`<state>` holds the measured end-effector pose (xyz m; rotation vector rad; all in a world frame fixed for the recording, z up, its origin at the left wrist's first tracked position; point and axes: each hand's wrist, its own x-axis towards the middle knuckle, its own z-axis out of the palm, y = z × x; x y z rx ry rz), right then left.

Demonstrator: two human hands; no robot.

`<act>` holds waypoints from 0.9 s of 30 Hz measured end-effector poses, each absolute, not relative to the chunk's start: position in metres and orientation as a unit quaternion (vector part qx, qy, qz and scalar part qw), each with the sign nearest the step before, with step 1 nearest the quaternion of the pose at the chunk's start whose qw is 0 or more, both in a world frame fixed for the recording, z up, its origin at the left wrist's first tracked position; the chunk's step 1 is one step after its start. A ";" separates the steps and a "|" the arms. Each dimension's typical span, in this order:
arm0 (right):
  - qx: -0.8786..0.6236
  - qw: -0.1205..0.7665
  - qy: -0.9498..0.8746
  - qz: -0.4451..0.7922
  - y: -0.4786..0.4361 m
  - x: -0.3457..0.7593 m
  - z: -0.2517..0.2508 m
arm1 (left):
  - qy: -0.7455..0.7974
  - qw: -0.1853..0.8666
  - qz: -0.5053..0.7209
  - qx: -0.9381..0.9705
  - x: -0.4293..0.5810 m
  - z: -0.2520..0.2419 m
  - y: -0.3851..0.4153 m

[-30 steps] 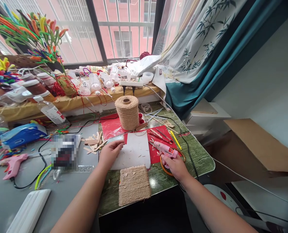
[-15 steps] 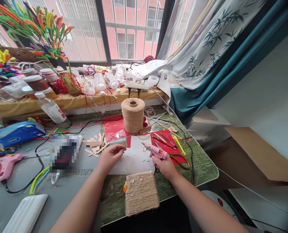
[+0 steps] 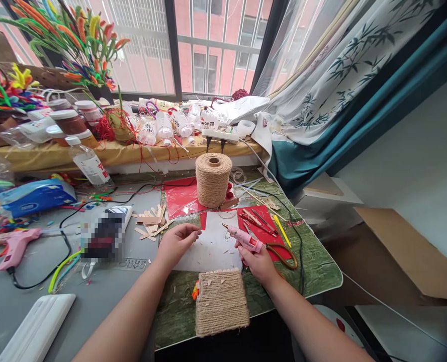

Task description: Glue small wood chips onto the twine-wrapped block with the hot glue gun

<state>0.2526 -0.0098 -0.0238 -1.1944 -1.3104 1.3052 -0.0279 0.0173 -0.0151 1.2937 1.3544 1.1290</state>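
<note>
My right hand (image 3: 260, 264) is wrapped around a pink hot glue gun (image 3: 246, 240), its metal tip pointing up and left over a white sheet (image 3: 213, 251). At that sheet's left side, my left hand (image 3: 178, 244) has thumb and fingertips pinched together; anything between them is too small to make out. Below both hands, near the table's front edge, lies a twine-wrapped square piece (image 3: 223, 304) with small wood-coloured bits on top and an orange decoration (image 3: 195, 290) on its left side. Neither hand touches it.
A large twine spool (image 3: 213, 186) stands behind the sheet. Scissors (image 3: 285, 255), tweezers-like tools and a yellow pen (image 3: 282, 231) lie right. Craft sticks (image 3: 153, 221), another pink glue gun (image 3: 17, 247) and a white box-shaped device (image 3: 36, 329) are left. A cable (image 3: 301, 251) runs along the right.
The camera view has shifted slightly, so the scene sits a little further right. Both hands keep nearly the same pose, with the glue gun still held in my right.
</note>
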 end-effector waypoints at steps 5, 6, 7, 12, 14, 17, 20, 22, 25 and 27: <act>-0.484 0.453 -0.549 0.509 -0.011 0.251 -0.021 | 0.586 0.389 0.430 0.567 -0.029 -0.009 0.015; -0.483 0.455 -0.551 0.506 -0.011 0.251 -0.020 | 0.584 0.384 0.428 0.573 -0.029 -0.009 0.015; -0.480 0.458 -0.552 0.506 -0.011 0.250 -0.019 | 0.581 0.386 0.429 0.574 -0.029 -0.009 0.016; -0.468 0.460 -0.553 0.513 -0.011 0.250 -0.018 | 0.560 0.443 0.467 0.521 -0.029 -0.011 0.017; -0.471 0.456 -0.557 0.510 -0.011 0.250 -0.019 | 0.553 0.455 0.487 0.499 -0.031 -0.010 0.018; -0.481 0.454 -0.558 0.501 -0.010 0.249 -0.017 | 0.576 0.378 0.459 0.561 -0.037 -0.007 0.020; -0.479 0.458 -0.556 0.502 -0.010 0.247 -0.011 | 0.541 0.248 0.377 0.710 -0.042 -0.007 0.023; -0.464 0.460 -0.560 0.510 -0.010 0.246 -0.007 | 0.500 0.191 0.331 0.777 -0.042 -0.010 0.026; -0.444 0.461 -0.568 0.517 -0.009 0.247 -0.007 | 0.486 0.150 0.275 0.816 -0.039 -0.017 0.028; -0.444 0.461 -0.566 0.519 -0.009 0.248 -0.011 | 0.482 0.146 0.248 0.828 -0.037 -0.020 0.029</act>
